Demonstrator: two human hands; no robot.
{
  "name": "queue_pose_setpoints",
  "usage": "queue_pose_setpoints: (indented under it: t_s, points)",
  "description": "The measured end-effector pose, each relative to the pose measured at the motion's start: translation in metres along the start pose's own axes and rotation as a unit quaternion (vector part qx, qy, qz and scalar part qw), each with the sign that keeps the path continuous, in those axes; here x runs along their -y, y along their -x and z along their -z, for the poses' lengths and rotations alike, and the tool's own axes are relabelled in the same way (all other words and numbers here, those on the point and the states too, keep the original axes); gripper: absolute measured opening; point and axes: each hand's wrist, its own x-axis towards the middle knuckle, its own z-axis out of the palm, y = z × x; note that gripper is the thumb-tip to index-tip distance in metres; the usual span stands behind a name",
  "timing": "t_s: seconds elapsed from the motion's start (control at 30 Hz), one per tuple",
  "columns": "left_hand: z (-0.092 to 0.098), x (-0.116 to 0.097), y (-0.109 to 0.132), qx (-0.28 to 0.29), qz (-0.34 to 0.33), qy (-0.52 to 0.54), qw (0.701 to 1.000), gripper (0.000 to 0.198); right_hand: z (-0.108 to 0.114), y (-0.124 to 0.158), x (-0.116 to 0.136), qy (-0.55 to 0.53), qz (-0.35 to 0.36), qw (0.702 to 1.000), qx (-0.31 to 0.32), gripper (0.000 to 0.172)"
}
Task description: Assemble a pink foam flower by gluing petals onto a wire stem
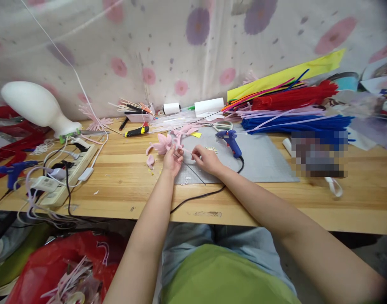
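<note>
My left hand (pixel 172 162) is closed around the thin dark stem (pixel 195 172) of a pink fuzzy flower (pixel 163 143), whose petals rise above the fingers. The stem slants down to the right across a grey mat (pixel 266 164). Just to the right, my right hand (pixel 206 159) has its fingers bent in a pinch at the end of a pink strip (pixel 186 151) beside the flower. Behind the hands lie more pink pieces (pixel 184 131). A loose pink petal (pixel 150 161) rests left of my left hand. A blue glue gun (pixel 230 142) lies on the mat, right of my right hand.
Scissors (pixel 223 126) and a yellow-black utility knife (pixel 136 131) lie behind. Blue pipe cleaners (pixel 298 125) and red ones (pixel 296 97) are heaped back right. A power strip (pixel 85 162) with tangled cords and another glue gun (pixel 13 175) stand left. Below hangs a red bag (pixel 35 270).
</note>
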Motion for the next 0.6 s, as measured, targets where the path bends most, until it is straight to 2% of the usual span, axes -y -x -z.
queue_pose_setpoints:
  t_s: [0.2, 0.3, 0.4, 0.5, 0.6]
  points:
    - [0.003, 0.001, 0.001, -0.009, -0.029, -0.021, 0.999, 0.005, 0.000, 0.000, -0.006, -0.052, 0.006, 0.998, 0.029, 0.011]
    - [0.003, -0.002, 0.002, -0.014, 0.009, -0.012, 1.000, 0.006, 0.000, -0.001, -0.008, -0.077, 0.014, 0.996, 0.041, 0.011]
    - [0.005, -0.007, 0.002, -0.020, 0.048, 0.006, 0.999, 0.008, 0.005, -0.004, -0.008, -0.130, -0.008, 0.991, 0.033, 0.014]
    - [0.005, -0.009, 0.002, -0.021, 0.051, 0.020, 0.998, 0.009, 0.027, -0.004, -0.011, -0.200, -0.049, 0.975, 0.079, 0.025]
    - [0.005, -0.009, 0.003, -0.006, 0.040, 0.021, 0.999, 0.008, 0.068, 0.003, -0.023, -0.241, -0.103, 0.945, 0.194, 0.038]
